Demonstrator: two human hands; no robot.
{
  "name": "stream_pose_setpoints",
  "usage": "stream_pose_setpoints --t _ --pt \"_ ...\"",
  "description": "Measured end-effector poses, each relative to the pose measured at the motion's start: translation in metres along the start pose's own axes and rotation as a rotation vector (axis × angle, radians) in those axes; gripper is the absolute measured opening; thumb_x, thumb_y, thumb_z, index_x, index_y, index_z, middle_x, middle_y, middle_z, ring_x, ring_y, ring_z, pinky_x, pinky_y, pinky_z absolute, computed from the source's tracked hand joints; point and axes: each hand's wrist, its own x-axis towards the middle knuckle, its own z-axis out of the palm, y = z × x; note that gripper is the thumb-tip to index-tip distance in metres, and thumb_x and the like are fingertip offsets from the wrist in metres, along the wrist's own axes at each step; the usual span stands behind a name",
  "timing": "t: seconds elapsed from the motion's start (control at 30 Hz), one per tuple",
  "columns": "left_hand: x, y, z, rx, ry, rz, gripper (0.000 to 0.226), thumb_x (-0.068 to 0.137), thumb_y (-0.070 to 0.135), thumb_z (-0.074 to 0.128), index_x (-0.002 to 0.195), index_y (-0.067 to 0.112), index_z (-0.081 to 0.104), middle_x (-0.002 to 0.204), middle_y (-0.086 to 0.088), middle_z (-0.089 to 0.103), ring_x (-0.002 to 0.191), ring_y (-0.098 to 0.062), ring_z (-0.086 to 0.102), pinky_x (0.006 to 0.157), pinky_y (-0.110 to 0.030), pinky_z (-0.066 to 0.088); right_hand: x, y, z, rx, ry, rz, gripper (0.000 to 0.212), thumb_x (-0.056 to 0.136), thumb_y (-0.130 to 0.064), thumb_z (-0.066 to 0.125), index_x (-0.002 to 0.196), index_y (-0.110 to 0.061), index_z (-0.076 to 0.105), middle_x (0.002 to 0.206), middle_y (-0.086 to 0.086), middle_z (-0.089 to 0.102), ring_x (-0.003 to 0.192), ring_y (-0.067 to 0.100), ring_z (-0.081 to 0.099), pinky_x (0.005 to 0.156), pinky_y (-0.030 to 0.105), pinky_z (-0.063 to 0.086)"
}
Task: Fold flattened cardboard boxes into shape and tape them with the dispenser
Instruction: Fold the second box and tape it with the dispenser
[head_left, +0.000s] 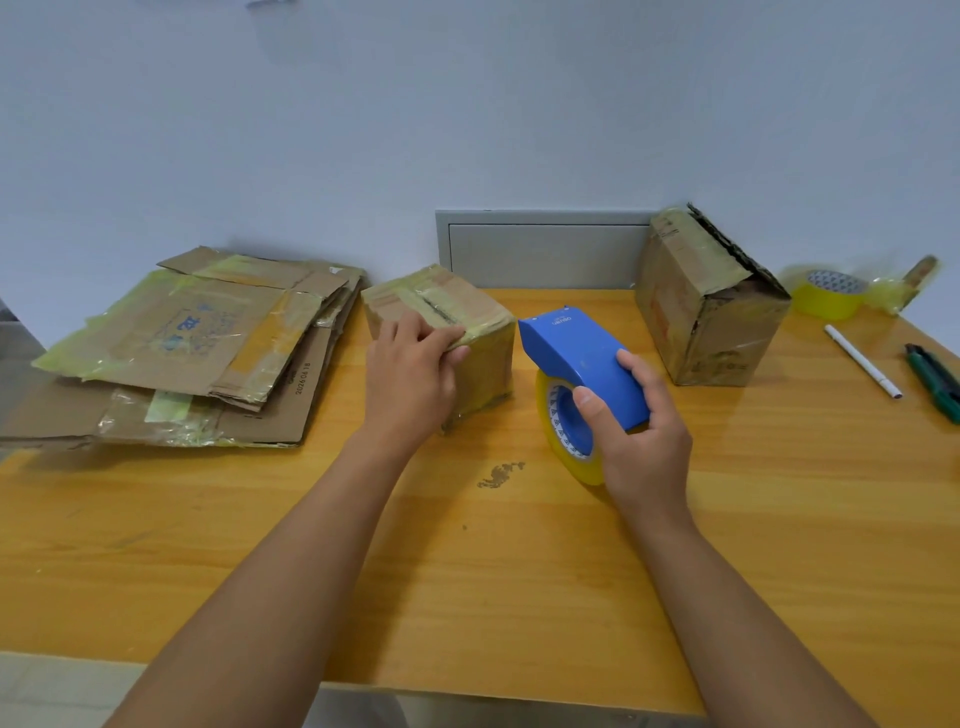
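A small folded cardboard box (488, 358) with tape over its top seam stands in the middle of the wooden table (363, 571). My left hand (408, 374) rests on the box's near top edge, fingers laid on the top and thumb against the front side. Just right of the box, my right hand (639, 431) grips a blue tape dispenser (576, 353) that carries a yellowish tape roll (582, 462). The dispenser's nose points toward the box's right side. A stack of flattened cardboard boxes (197, 343) lies at the left.
A taller taped cardboard box (706, 306) stands at the back right. Beyond it lie a yellow tape roll (831, 296), a white pen (862, 361) and a green utility knife (935, 382). A grey wall panel (545, 249) sits behind the table.
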Motion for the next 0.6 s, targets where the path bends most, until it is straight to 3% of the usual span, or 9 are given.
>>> stream_pose_setpoints --t 0.07,0.17,0.3,0.43,0.6 --pt "0.002 -0.001 0.000 -0.080 -0.007 0.002 0.022 0.094 0.020 0.065 0.114 0.016 0.073 0.092 0.005 0.049 0.090 -0.022 0.049 0.072 -0.036 0.035 0.000 -0.001 -0.001 0.010 -0.005 0.001 0.053 0.080 -0.048 0.069 0.130 -0.035 0.057 0.122 -0.031 0.052 0.108 -0.009 0.054 0.081 0.012 0.046" --pt "0.000 -0.009 -0.006 -0.080 -0.022 0.018 0.025 0.096 0.014 0.061 0.119 0.015 0.070 0.102 -0.002 0.057 0.096 -0.024 0.053 0.086 -0.041 0.042 -0.002 -0.001 0.000 0.027 -0.019 -0.003 0.052 0.080 -0.046 0.070 0.130 -0.035 0.058 0.123 -0.029 0.054 0.108 -0.007 0.055 0.081 0.011 0.046" --pt "-0.001 -0.006 -0.013 0.063 -0.142 0.030 0.038 0.100 0.035 0.053 0.138 0.032 0.055 0.118 -0.004 0.050 0.112 -0.021 0.047 0.099 -0.042 0.028 -0.004 0.000 0.005 0.064 0.018 0.015 0.051 0.079 -0.044 0.072 0.128 -0.034 0.060 0.122 -0.029 0.055 0.109 -0.010 0.054 0.082 0.008 0.044" --pt "0.006 0.002 -0.006 -0.072 -0.071 -0.042 0.025 0.097 0.029 0.060 0.120 0.030 0.070 0.107 0.004 0.050 0.106 -0.020 0.048 0.091 -0.035 0.024 -0.001 -0.002 0.002 0.127 0.077 0.058 0.049 0.079 -0.043 0.072 0.126 -0.034 0.060 0.119 -0.027 0.057 0.109 -0.010 0.055 0.081 0.008 0.045" --pt "0.005 0.001 0.000 -0.125 -0.017 -0.034 0.020 0.096 0.017 0.061 0.112 0.020 0.072 0.097 0.007 0.051 0.092 -0.007 0.040 0.095 -0.030 0.020 -0.001 -0.001 0.001 0.151 0.116 0.090 0.050 0.080 -0.042 0.074 0.127 -0.033 0.061 0.121 -0.027 0.057 0.111 -0.007 0.055 0.083 0.010 0.047"
